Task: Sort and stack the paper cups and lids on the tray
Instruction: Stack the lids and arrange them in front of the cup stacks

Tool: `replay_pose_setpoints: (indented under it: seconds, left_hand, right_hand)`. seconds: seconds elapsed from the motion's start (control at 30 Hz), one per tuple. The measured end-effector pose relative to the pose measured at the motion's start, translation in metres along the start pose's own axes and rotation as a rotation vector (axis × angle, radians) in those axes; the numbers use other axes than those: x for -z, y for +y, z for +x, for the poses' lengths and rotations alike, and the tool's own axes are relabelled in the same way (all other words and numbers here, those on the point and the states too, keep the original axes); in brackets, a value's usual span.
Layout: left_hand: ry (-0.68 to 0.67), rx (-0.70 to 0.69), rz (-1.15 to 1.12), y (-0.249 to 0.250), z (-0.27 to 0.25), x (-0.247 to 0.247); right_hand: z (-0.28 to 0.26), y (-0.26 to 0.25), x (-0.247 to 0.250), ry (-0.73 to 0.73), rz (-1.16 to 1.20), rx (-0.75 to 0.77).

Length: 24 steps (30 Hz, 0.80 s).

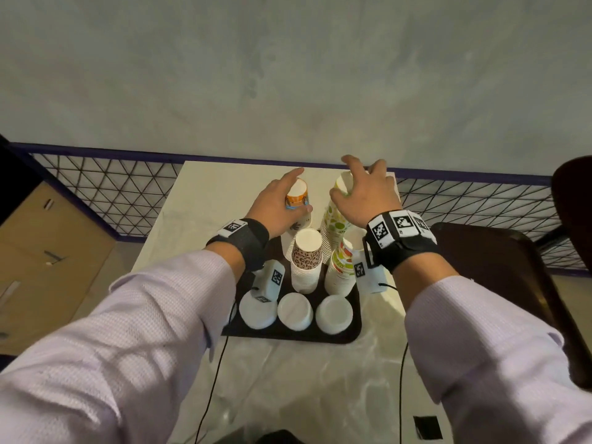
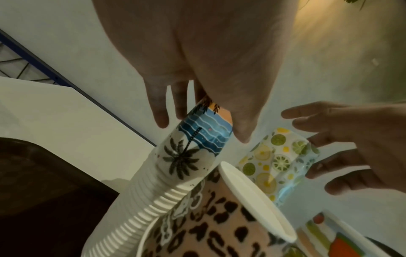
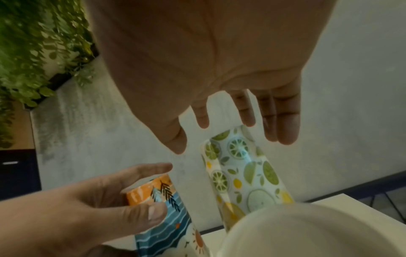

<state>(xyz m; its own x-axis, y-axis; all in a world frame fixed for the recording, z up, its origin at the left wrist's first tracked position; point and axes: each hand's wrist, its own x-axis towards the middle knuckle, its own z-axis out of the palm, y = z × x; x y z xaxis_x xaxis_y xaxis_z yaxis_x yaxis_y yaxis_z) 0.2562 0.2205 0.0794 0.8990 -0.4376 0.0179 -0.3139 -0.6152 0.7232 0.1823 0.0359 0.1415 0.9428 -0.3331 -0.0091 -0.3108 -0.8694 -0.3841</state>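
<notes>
While left grip (image 1: 278,203) pinches palm-print stack (image 1: 299,200), right grip (image 1: 363,193) spread over citrus stack (image 1: 334,219)

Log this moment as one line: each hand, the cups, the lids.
left hand: around palm-print stack | right hand: open at citrus stack | lids: piled at tray front

Cardboard box (image 1: 41,251) at far left, beside blue-framed wire mesh (image 1: 105,184). Dark chair (image 1: 512,283) at right. Green foliage (image 3: 37,52) hung nearby.
</notes>
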Motion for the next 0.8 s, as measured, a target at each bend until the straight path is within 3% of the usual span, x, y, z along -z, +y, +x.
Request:
replay_pose_setpoints:
  seconds: [0.2,0.6,0.8]
  left_hand:
    - [-0.035,0.005,0.07,0.0,0.0,0.007]
    - [-0.143,-0.012,0.139,-0.027,-0.033,0.048]
    - [-0.213,-0.001,0.041,-0.042,-0.05,0.062]
  right_hand:
    - [0.022,0.005,-0.014,-0.156,-0.032,0.006]
    - [0.033,0.0,-0.028,-0.143,0.012,0.095]
    - [0.042,-0.024,-0.035,-0.184,0.028,0.143]
